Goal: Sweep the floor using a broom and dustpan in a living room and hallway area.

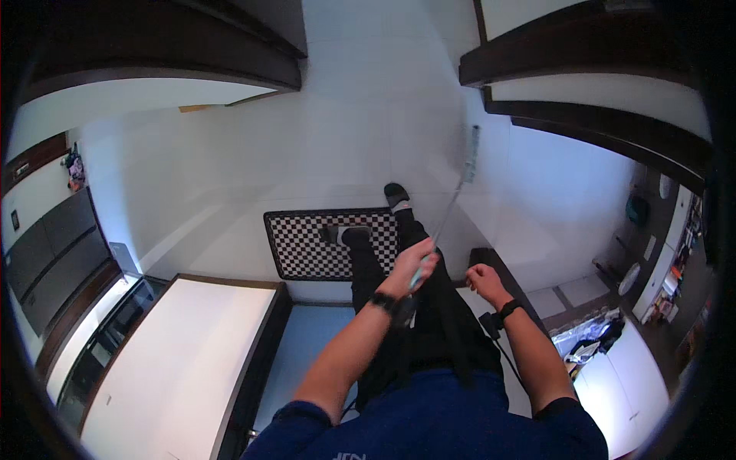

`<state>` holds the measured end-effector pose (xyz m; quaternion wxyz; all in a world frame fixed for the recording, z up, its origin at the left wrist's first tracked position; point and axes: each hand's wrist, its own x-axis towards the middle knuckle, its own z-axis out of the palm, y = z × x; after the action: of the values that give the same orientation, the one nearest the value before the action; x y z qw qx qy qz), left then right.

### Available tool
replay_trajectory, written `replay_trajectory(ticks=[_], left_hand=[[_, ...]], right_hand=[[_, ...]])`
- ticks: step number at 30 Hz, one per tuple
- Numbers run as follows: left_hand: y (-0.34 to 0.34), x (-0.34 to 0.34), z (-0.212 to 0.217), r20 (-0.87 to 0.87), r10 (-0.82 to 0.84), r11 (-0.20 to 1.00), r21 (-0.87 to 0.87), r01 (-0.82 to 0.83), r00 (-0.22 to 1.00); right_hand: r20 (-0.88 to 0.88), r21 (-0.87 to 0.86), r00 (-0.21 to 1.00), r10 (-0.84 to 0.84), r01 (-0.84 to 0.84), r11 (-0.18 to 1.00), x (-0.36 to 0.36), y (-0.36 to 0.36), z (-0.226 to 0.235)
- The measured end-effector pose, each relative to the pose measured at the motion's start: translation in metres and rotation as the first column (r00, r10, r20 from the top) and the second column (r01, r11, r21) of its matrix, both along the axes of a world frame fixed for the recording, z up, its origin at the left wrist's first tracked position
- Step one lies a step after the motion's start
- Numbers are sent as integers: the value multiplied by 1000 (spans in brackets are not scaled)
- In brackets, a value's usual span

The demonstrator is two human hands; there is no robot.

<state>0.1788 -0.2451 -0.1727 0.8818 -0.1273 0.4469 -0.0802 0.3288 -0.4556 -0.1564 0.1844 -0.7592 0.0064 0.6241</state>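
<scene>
My left hand (414, 267) is closed round the teal grip of a long-handled floor wiper (451, 208). Its thin pole slants forward and to the right. The narrow teal and grey head (473, 153) rests at the white floor, smeared by motion, so whether it carries bristles or a blade I cannot tell. My right hand (488, 284) hangs apart from the pole with its fingers curled in, and nothing shows in it. Close to that hand runs a dark door frame edge (510, 287). Both wrists wear black bands.
My left foot is on a black-and-white checked doormat (295, 244); my right foot is by its far right corner. White floor (368, 123) stretches ahead between dark wooden furniture. At left stands a white-topped unit (180, 353). A room with cluttered shelves (675, 284) lies to the right.
</scene>
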Motion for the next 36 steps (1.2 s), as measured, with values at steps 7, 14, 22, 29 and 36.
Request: replay_trajectory(ticks=[7, 14, 22, 29, 36], left_hand=[[54, 31, -79, 60, -73, 995, -61, 77, 995], [116, -123, -1, -299, 191, 941, 328, -88, 935], [61, -127, 70, -546, 42, 864, 440, 244, 837], [-34, -72, 14, -524, -193, 802, 402, 441, 830], [-17, -68, -23, -566, -125, 693, 538, 480, 815]], right_hand=[[17, -21, 1000, 15, -15, 1000, 0, 6, 17], [22, -15, 1000, 4, -3, 1000, -9, -13, 6], [3, 11, 1000, -9, 9, 1000, -28, 2, 2], [-6, -51, 1000, -5, 5, 999, -37, -9, 8], [19, -120, 1000, 7, -5, 993, -22, -8, 25]])
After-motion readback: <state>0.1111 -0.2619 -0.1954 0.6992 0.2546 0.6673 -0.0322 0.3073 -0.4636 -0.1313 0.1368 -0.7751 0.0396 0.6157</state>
